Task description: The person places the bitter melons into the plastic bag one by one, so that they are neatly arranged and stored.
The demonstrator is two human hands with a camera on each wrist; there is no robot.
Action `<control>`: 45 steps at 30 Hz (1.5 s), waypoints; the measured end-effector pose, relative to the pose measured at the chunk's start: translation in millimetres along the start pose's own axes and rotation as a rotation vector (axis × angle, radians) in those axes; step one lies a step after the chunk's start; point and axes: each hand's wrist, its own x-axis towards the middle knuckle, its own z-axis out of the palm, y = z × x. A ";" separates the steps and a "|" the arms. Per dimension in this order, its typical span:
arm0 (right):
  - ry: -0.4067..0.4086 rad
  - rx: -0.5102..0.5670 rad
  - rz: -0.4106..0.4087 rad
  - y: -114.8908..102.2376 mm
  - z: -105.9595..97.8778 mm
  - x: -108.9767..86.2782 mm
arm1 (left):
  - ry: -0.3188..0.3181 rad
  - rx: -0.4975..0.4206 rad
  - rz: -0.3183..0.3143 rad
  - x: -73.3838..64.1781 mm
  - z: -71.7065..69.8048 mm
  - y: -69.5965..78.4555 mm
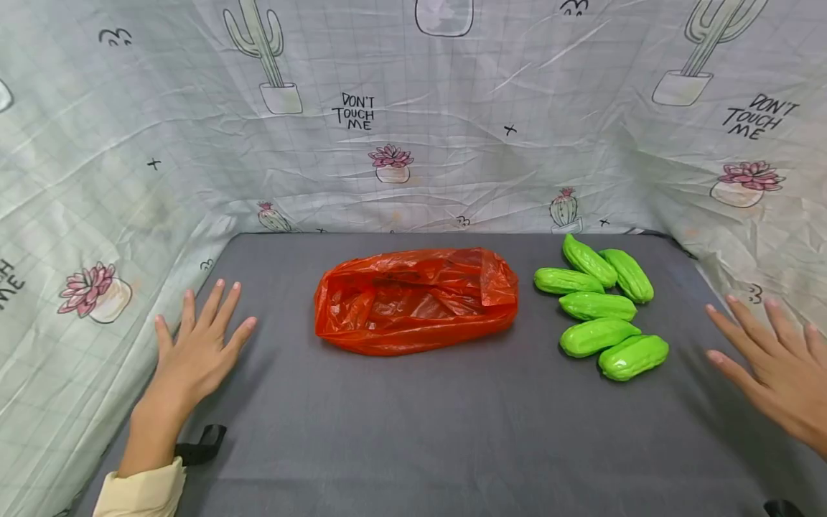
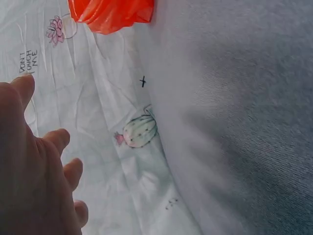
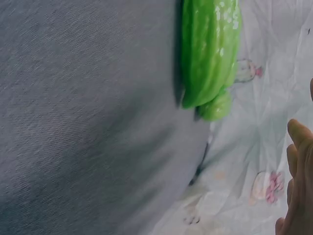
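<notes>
Currently, the left hand [image 1: 197, 359] and right hand [image 1: 785, 373] are hovering well apart at opposite sides of the gray counter [image 1: 400, 438], fingers spreading straight. Between them, a wrinkled red plastic bag [image 1: 413, 332] is lying with its mouth gaping upward, and six green ridged vegetables [image 1: 597, 306] are clustering just beside it, nearer the right hand.

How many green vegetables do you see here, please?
6, right of the red bag: back-left one, back-right one, leftmost one, middle one, front-left one, front-right one. None seems hidden.
</notes>
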 end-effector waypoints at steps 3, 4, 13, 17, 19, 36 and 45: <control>-0.011 -0.023 -0.037 -11.0 -5.0 7.2 | -0.009 -0.032 0.023 2.9 -0.7 3.5; -0.017 -0.020 -0.053 -14.9 -6.6 9.9 | -0.018 -0.051 0.029 4.2 -0.8 5.3; -0.065 0.041 -0.176 -48.6 -16.6 33.1 | -0.094 -0.263 0.123 10.6 -4.9 24.4; -0.064 0.077 -0.236 -60.5 -16.4 45.0 | -0.130 -0.346 0.154 16.2 -7.9 30.1; -0.058 0.114 -0.280 -65.3 -15.0 51.5 | -0.153 -0.378 0.172 21.1 -9.4 33.1; -0.245 0.544 -0.392 -135.1 -24.9 115.9 | -0.310 -0.561 0.293 59.4 1.2 46.3; -0.391 0.615 -0.388 -153.7 -2.6 153.8 | -0.333 -0.531 0.370 81.0 21.8 48.9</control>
